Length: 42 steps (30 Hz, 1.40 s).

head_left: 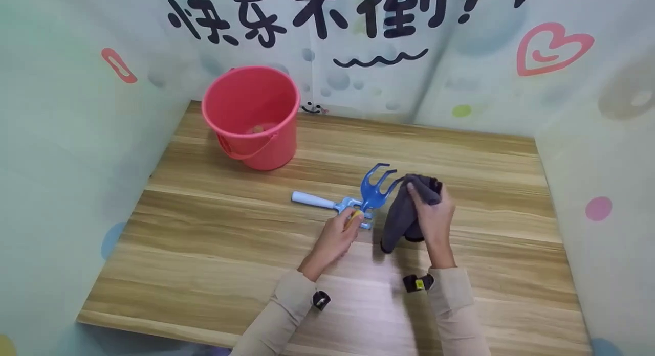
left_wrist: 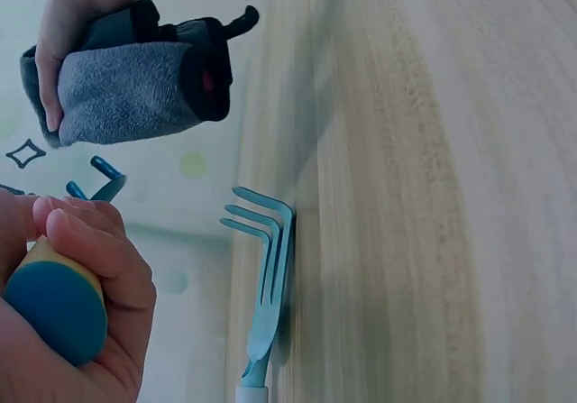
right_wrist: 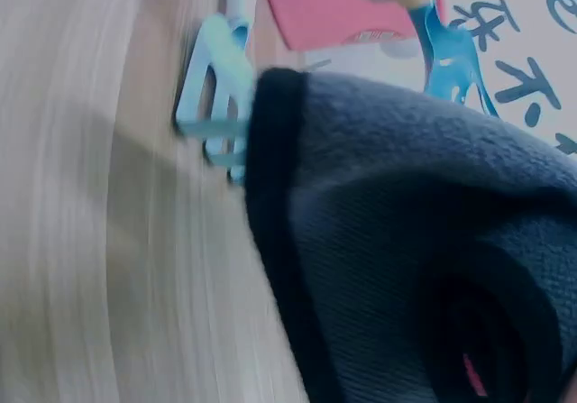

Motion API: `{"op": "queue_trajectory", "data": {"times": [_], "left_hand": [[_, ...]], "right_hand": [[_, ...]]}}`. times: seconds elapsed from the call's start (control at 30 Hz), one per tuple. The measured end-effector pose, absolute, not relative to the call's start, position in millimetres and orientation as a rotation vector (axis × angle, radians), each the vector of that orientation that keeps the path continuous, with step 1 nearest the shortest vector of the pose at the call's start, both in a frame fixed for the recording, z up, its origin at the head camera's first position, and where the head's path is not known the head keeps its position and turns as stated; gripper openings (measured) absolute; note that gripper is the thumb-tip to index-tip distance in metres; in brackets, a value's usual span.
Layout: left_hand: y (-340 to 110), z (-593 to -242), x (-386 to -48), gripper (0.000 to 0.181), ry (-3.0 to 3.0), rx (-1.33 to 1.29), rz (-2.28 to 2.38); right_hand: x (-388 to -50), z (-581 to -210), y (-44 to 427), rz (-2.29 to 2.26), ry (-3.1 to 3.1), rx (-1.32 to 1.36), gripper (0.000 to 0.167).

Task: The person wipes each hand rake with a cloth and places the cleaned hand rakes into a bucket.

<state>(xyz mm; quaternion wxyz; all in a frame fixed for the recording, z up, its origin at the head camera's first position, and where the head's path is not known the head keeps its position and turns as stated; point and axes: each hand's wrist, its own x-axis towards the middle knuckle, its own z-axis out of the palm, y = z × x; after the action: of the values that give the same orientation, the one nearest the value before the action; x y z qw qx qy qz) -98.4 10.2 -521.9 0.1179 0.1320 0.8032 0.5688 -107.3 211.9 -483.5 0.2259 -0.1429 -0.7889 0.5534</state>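
My left hand [head_left: 337, 236] grips a blue hand rake [head_left: 374, 195] by its yellow and blue handle [left_wrist: 56, 304], tines pointing away from me. In my right hand [head_left: 435, 215] is a dark grey cloth [head_left: 401, 220] with black edging, bunched up and hanging over the table. The cloth's top lies close to the rake's right tine; whether they touch, I cannot tell. Beneath the held rake, a light blue hand rake [head_left: 313, 199] with a pale handle lies on the table, its tines partly covered in the head view. The cloth fills much of the right wrist view.
A red bucket [head_left: 279, 146] stands at the table's back left, its handle hanging down in front, with a small brownish thing [head_left: 257, 129] inside. Printed cloth walls [head_left: 588, 167] enclose the wooden table [head_left: 204, 274] at the back and both sides.
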Motion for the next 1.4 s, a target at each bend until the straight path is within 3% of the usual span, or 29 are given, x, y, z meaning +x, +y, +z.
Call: {"op": "queue_trajectory", "data": {"times": [0.37, 0.83, 1.2, 1.4], "left_hand": [[17.9, -516.6, -98.9, 0.022, 2.375, 0.490, 1.729], [13.6, -516.1, -96.4, 0.025, 2.242, 0.481, 1.796], [13.7, -516.5, -94.7, 0.030, 2.282, 0.452, 1.696], [9.1, -516.8, -96.4, 0.031, 2.253, 0.415, 1.697]], "right_hand": [[-98.1, -484.4, 180.2, 1.625, -2.514, -0.283, 0.041], [-111.1, -482.9, 199.8, 1.410, -2.463, -0.532, 0.048], [-110.5, -494.9, 195.8, 1.168, -2.358, -0.471, 0.036], [-109.3, -496.0, 198.9, 1.267, -2.140, -0.468, 0.040]]}}
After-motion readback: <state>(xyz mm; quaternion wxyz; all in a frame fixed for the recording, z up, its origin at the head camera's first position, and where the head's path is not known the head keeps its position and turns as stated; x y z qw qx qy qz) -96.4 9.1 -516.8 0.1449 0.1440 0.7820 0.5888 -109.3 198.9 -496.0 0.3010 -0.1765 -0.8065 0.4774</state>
